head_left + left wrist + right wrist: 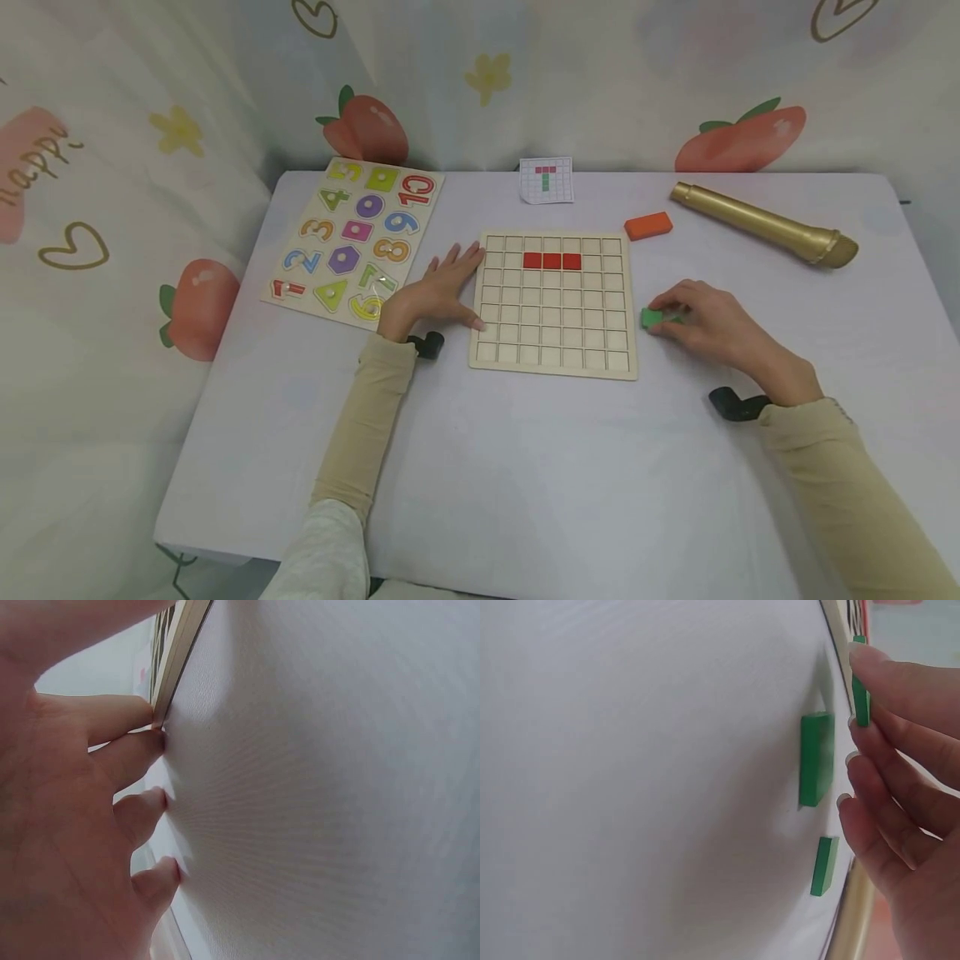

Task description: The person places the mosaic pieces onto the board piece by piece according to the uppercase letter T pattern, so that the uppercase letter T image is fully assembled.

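Note:
A wooden grid board (551, 372) lies on the white table, with three red square tiles (552, 262) in a row near its top. My left hand (441, 292) rests at the board's left edge, fingers spread and thumb touching the frame. Just right of the board, my right hand (708, 325) pinches a small green tile (861, 694) between thumb and fingertips. Two more green pieces show in the right wrist view: a larger-looking one (816, 759) and another (824, 866), both on the table under the hand.
A number and shape puzzle board (307, 242) lies to the left. Behind the grid board is a small pattern card (546, 180) with red and green squares. An orange block (648, 226) and a gold microphone (765, 223) lie at the back right.

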### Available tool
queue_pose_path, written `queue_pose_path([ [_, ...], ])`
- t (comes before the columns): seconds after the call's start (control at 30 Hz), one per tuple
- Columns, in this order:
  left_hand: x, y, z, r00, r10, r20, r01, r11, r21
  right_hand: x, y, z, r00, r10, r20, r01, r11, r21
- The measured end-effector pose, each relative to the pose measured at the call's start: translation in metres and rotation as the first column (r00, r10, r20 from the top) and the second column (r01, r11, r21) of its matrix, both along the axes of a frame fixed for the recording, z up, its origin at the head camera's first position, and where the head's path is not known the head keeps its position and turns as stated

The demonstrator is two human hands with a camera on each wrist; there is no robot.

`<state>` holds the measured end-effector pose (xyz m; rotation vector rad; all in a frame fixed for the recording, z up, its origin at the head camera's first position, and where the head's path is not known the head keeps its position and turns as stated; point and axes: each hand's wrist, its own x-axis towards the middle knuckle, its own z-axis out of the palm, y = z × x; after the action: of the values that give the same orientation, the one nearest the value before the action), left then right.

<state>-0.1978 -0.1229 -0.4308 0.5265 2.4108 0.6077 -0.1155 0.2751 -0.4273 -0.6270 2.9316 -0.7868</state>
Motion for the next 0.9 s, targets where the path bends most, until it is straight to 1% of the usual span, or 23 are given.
queue_pose_path([
  [0.1, 0.000, 0.000, 0.001, 1.000, 0.001, 0.000, -0.001, 1.000, 0.001, -0.002, -0.003, 0.002, 1.000, -0.006, 0.001, 0.006, 1.000, -0.015],
  [0.27, -0.001, 0.001, 0.001, 1.000, -0.001, 0.001, 0.001, 1.000, -0.001, -0.007, -0.009, 0.003, 1.000, 0.008, 0.008, -0.008, 0.999, -0.031],
  [0.37, -0.001, 0.001, 0.001, 1.000, -0.002, 0.003, 0.002, 1.000, 0.000, -0.010, -0.015, 0.004, 1.000, 0.006, 0.028, -0.004, 0.999, -0.050],
  [0.7, -0.001, 0.001, -0.001, 1.000, -0.001, -0.002, 0.001, 1.000, -0.001, -0.022, -0.035, 0.005, 0.998, -0.003, 0.057, 0.007, 0.997, -0.081],
  [0.9, 0.000, 0.001, 0.000, 1.000, 0.006, 0.002, -0.006, 1.000, -0.003, -0.030, -0.046, 0.006, 0.998, 0.025, 0.053, -0.020, 0.995, -0.097],
])
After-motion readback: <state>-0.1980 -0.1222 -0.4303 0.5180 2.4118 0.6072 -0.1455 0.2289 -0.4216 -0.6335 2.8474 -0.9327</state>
